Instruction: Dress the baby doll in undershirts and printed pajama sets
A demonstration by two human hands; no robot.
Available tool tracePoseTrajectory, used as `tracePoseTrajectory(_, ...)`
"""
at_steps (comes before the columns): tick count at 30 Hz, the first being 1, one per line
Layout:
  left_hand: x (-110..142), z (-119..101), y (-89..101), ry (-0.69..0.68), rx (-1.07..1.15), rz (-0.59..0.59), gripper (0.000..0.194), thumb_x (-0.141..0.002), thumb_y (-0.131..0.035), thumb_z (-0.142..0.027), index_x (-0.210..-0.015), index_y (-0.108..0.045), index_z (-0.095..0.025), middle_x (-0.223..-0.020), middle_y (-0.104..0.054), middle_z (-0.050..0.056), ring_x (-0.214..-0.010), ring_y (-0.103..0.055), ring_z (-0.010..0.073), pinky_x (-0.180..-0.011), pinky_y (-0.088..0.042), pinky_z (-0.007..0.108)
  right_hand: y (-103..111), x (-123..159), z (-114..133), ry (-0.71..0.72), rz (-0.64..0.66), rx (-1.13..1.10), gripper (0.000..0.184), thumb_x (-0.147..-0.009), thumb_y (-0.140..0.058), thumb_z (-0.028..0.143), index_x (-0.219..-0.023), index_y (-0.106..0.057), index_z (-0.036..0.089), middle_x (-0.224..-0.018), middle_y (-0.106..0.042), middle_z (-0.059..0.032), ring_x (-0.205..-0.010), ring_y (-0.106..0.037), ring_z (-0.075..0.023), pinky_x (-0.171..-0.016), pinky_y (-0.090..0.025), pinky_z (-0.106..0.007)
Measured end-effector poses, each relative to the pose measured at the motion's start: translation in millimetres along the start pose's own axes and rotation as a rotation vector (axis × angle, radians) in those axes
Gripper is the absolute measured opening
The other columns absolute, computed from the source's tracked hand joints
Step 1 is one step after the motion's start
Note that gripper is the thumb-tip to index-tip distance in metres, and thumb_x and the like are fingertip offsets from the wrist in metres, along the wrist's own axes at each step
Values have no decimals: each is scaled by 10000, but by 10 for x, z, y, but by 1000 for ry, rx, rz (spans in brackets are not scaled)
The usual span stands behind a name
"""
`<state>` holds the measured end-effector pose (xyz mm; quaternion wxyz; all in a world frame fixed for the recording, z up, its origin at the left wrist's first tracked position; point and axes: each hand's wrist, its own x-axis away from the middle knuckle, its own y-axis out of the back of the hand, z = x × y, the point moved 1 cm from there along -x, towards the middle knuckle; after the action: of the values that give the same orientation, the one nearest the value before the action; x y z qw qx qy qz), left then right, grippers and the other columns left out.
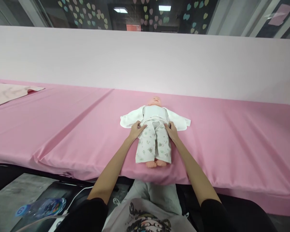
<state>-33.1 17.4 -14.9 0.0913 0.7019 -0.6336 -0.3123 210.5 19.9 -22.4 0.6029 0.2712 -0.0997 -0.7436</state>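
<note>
A baby doll (155,101) lies on its back on the pink cloth, its head toward the wall and its bare feet near the front edge. It wears a white long-sleeved top (154,112) with both sleeves spread out to the sides. On its legs are white printed trousers (147,146). My left hand (136,130) grips the trousers' waist at one side, thumb on the front. At the other side of the waist, my right hand (172,131) holds them in the same way. The fingertips of both hands are partly hidden by the fabric.
Pink cloth (82,129) covers the long table, with creases on both sides. A pale folded cloth (9,92) lies at the far left. Behind stands a low white wall (145,61). Below the table's left front, a plastic bottle (43,207) lies beside a white cable (77,195).
</note>
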Motion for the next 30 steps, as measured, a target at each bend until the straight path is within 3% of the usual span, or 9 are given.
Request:
tracePoseTrajectory(3, 49, -49, 7, -89, -134, -70, 402, -789, -500, -541, -606, -387, -202, -593, -404, -30, -662, -422, 145, -675, -357, 274, 0, 97, 61, -61, -52, 75, 320, -799, -447, 515, -906, -475, 216, -760, -530, -1, -729, -504, -207, -704, -399, -330)
tracePoseTrajectory(6, 158, -98, 41, -126, -179, 20, 362, -801, -496, -534, -676, -420, -203, -637, -446, -27, -687, -448, 153, -728, -369, 300, 25, 223, 98, -65, -89, 73, 328, -811, -434, 470, -1006, -488, 212, -901, -591, -34, -853, -545, -232, -809, -409, -380)
tracePoseTrajectory(11, 365, -124, 54, -98, -189, 62, 492, -681, -645, -569, -948, -471, -194, -873, -571, 11, -807, -525, 186, -842, -387, 361, 97, 432, 96, -98, 56, -65, 691, -647, -668, 535, -1215, -438, 217, -1223, -548, -86, -1111, -514, -269, -960, -383, -430)
tracePoseTrajectory(14, 432, -130, 8, -12, -153, 28, 527, -671, -671, -536, -1013, -483, -182, -923, -611, 44, -866, -564, 215, -814, -415, 353, 90, 485, 155, -83, 26, -77, 821, -591, -739, 447, -1284, -387, 185, -1347, -456, -133, -1215, -448, -274, -1016, -354, -414)
tracePoseTrajectory(16, 473, -145, -28, 30, -101, 14, 544, -682, -676, -504, -1069, -483, -174, -974, -630, 67, -900, -585, 226, -784, -429, 332, 61, 511, 223, -72, -34, -12, 774, -600, -737, 386, -1264, -406, 164, -1322, -480, -138, -1204, -458, -271, -1010, -360, -398)
tracePoseTrajectory(18, 525, -175, -62, 32, -82, -1, 498, -724, -647, -477, -1089, -499, -171, -990, -645, 80, -916, -598, 232, -765, -432, 319, 36, 550, 293, -52, -88, 106, 600, -659, -687, 337, -1189, -464, 165, -1188, -573, -114, -1101, -526, -267, -942, -403, -385)
tracePoseTrajectory(22, 649, -257, -97, -21, -250, -23, 242, -837, -513, -413, -889, -591, -190, -906, -661, 88, -895, -600, 262, -761, -419, 346, 42, 658, 375, -14, -123, 356, 275, -786, -513, 238, -1054, -531, 179, -931, -636, -92, -874, -588, -259, -771, -438, -348)
tracePoseTrajectory(26, 740, -327, -65, -204, -376, -57, 199, -852, -494, -354, -812, -584, -181, -939, -620, 112, -983, -544, 280, -849, -396, 386, 88, 768, 315, -18, -96, 380, 253, -789, -485, 222, -1029, -536, 160, -917, -632, -118, -856, -577, -278, -742, -434, -358)
tracePoseTrajectory(30, 765, -322, -42, -368, -189, -80, 334, -814, -556, -451, -998, -503, -178, -1124, -540, 113, -1076, -491, 245, -897, -392, 362, 101, 865, 172, 134, -85, 200, 304, -827, -463, 353, -1051, -536, 162, -1055, -600, -126, -989, -536, -270, -836, -430, -376)
